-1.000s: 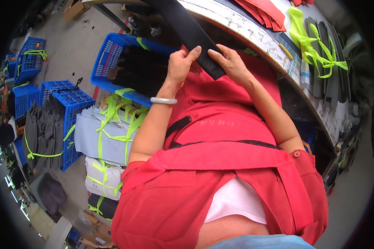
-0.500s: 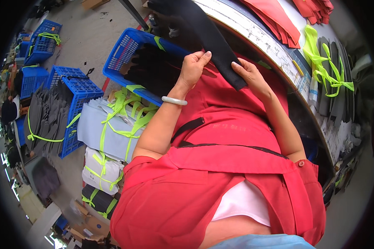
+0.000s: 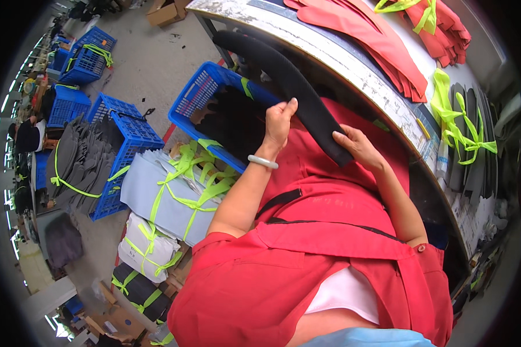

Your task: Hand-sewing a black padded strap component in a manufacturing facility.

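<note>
A long black knitted fabric strip [image 3: 295, 78] stretches from near my body up and away to the left, its far part curving over the blue basket's far side. My left hand [image 3: 279, 122] grips the strip's left edge, thumb up and fingers curled. Nearer its close end, my right hand [image 3: 358, 147] pinches the right edge with the thumb lying on top. The strip hangs in the air in front of my red apron [image 3: 341, 202]. Its near end droops just below my right hand.
A blue basket [image 3: 182, 113] of dark cloth pieces sits on the floor beyond my left arm. Left of it are tied light-blue cloth [image 3: 150, 188] and a crate [image 3: 136, 124] beside grey pieces. A worktable [image 3: 382, 113] with red pieces [image 3: 367, 34] and tied dark pieces [image 3: 474, 165] borders the right.
The surroundings have shifted right and down in view. The black strip now looks narrower and its far end curves further left. Both hands keep their hold.
</note>
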A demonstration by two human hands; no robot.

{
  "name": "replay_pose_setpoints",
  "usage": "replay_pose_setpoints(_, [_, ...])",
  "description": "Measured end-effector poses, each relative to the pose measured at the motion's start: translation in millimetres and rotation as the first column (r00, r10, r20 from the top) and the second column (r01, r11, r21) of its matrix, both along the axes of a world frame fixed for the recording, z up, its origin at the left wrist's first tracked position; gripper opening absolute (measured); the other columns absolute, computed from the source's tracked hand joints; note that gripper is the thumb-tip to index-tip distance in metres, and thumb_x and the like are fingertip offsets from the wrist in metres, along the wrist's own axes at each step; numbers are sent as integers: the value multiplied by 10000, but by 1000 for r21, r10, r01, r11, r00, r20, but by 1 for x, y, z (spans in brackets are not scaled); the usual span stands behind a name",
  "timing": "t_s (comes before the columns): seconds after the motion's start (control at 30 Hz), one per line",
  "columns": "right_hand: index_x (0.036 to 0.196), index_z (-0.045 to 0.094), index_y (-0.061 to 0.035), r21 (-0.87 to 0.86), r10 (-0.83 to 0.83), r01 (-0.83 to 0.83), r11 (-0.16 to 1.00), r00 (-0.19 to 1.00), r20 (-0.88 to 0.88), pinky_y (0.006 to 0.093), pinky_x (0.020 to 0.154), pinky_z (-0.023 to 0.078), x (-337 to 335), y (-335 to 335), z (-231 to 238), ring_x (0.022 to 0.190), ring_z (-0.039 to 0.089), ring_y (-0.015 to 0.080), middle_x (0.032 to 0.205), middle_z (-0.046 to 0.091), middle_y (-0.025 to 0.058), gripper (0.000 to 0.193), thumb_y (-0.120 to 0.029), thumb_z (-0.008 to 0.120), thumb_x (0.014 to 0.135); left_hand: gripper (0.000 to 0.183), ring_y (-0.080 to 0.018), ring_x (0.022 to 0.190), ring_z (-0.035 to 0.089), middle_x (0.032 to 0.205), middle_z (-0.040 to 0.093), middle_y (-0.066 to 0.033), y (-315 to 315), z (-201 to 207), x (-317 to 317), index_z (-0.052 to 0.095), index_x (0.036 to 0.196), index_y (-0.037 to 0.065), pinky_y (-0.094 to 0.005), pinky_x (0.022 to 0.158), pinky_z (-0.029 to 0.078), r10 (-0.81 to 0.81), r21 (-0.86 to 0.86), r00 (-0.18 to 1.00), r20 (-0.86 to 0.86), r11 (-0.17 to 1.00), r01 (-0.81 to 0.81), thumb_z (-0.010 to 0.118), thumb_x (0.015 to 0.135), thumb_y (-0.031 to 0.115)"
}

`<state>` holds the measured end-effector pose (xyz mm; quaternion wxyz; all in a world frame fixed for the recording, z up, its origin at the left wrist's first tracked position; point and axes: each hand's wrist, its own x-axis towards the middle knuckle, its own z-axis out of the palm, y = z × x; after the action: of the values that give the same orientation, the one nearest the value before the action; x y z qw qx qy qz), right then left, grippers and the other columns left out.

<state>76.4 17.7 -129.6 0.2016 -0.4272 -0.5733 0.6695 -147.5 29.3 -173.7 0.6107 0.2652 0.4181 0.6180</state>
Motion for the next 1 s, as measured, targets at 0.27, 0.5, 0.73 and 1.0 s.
replay_pose_setpoints(0.27, [1103, 591, 7, 33, 142, -146, 989, 985, 100, 227, 714, 451, 8, -15, 11, 802, 518, 43, 895, 586, -29, 302, -271, 540, 997, 217, -247, 802, 680, 932, 672, -115, 64, 33, -99, 606, 1028, 10, -398, 742, 576, 264, 51, 924, 277, 956, -289, 634, 936, 205])
replay_pose_setpoints(0.5, [1229, 552, -41, -29, 274, -273, 962, 954, 122, 259, 637, 503, -18, -13, 18, 696, 582, 89, 876, 614, 17, 329, -263, 558, 986, 236, -248, 688, 675, 841, 672, -125, 108, 144, -158, 605, 957, 1, -371, 630, 575, 416, 279, 886, 206, 842, -461, 696, 890, 208])
replay_pose_setpoints(0.73, [1208, 571, -22, 428, -100, 92, 899, 995, -3, 226, 631, 447, -23, 41, 83, 698, 536, 73, 818, 589, 15, 276, -163, 527, 975, 242, -203, 571, 666, 697, 683, -138, 69, 229, -102, 675, 855, -30, -319, 545, 558, -107, 245, 934, -340, 949, 197, 752, 835, 199])
replay_pose_setpoints(1.0, [857, 594, 8, 840, -219, 3, 542, 966, 137, 324, 601, 461, -57, 38, 93, 632, 598, 239, 713, 584, 146, 131, -112, 625, 898, 168, -126, 681, 646, 750, 684, -63, -15, 119, 3, 682, 923, -13, -270, 660, 526, -556, 65, 748, -362, 786, 615, 717, 845, 131])
